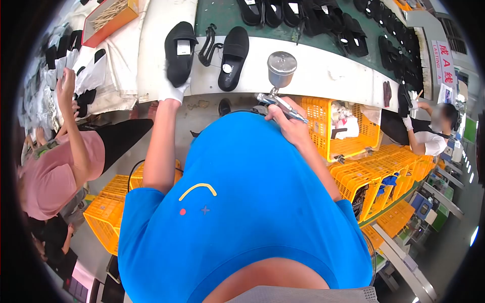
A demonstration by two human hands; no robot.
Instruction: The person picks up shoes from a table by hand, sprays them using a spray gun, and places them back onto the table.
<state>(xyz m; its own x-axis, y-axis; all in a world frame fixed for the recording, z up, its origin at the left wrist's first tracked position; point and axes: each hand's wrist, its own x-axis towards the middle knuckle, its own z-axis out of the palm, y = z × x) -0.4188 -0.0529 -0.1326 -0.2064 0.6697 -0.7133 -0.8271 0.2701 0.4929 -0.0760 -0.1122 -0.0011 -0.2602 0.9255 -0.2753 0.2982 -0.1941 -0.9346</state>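
My left hand (174, 92), in a white glove, grips a black slipper (180, 50) at its heel over the white table edge. The slipper has a white label inside, and my fingers are mostly hidden beneath it. My bare right hand (287, 120) is wrapped round a spray gun (273, 99), whose metal cup (282, 70) stands upright on top. On the table between my hands lies a second black slipper (233, 58) with a round white sticker. Beside it is a small black strap-like piece (207, 46).
Rows of black slippers (293, 12) lie on the green belt (323, 38) ahead. An orange box of sticks (108, 22) stands at the upper left. Yellow crates (316, 123) are at my right, another (106, 212) at my left. Co-workers stand left (60, 166) and right (429, 129).
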